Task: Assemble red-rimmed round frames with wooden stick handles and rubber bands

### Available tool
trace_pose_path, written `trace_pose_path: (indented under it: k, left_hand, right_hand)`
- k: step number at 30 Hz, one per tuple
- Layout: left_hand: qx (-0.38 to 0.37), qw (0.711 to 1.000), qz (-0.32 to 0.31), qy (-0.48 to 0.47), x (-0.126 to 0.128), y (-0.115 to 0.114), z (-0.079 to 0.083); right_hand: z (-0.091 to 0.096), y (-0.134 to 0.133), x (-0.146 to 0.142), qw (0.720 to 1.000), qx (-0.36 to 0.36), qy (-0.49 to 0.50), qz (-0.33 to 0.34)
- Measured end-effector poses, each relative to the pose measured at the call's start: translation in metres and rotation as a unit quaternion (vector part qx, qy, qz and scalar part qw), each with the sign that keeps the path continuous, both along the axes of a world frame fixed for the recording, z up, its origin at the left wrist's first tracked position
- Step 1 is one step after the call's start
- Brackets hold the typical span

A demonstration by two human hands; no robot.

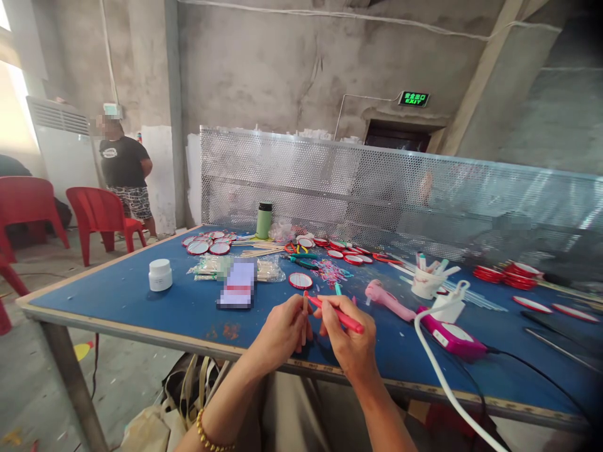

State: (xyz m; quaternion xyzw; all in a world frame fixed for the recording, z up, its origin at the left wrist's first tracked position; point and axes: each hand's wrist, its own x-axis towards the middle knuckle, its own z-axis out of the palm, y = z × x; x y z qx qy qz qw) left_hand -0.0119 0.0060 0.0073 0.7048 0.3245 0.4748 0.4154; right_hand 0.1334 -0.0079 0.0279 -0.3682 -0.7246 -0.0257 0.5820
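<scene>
My left hand (281, 328) pinches a thin, light wooden stick (304, 309) upright near the table's front edge. In my right hand (354, 350) is a red marker pen (346, 318), its tip touching or very close to the stick's upper end. Just beyond my hands lies a round white disc with a red rim (300, 281). A phone (237, 285) rests to the left of my left hand. Small colourful pieces (331, 272) are heaped behind the disc, beside teal-handled pliers (304, 261).
A white jar (161, 276) stands at left, a green bottle (264, 221) at the back. To the right are a pink tool (390, 301), a magenta corded device (452, 334), a white cable (438, 370) and a cup of pens (426, 282). A person (125, 164) stands near red chairs (98, 213).
</scene>
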Motion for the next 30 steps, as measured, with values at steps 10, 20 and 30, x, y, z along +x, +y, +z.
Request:
trace_pose_path:
  k: [10,20,30]
  left_hand:
    - [0.008,1.000,0.001,0.000,-0.0009,-0.0001,0.0006]
    - [0.000,1.000,0.001,-0.003,-0.0003,0.0001,0.0008]
    - [0.006,1.000,0.001,-0.002,-0.0010,-0.0016,0.0023]
  right_hand:
    - [0.0001,0.0006,0.0000,1.000,-0.007,0.007,0.005]
    - [-0.0010,-0.0002,0.0003,1.000,-0.013,0.001,0.007]
    - [-0.0012,-0.0003,-0.0003,1.000,-0.016,0.011,0.011]
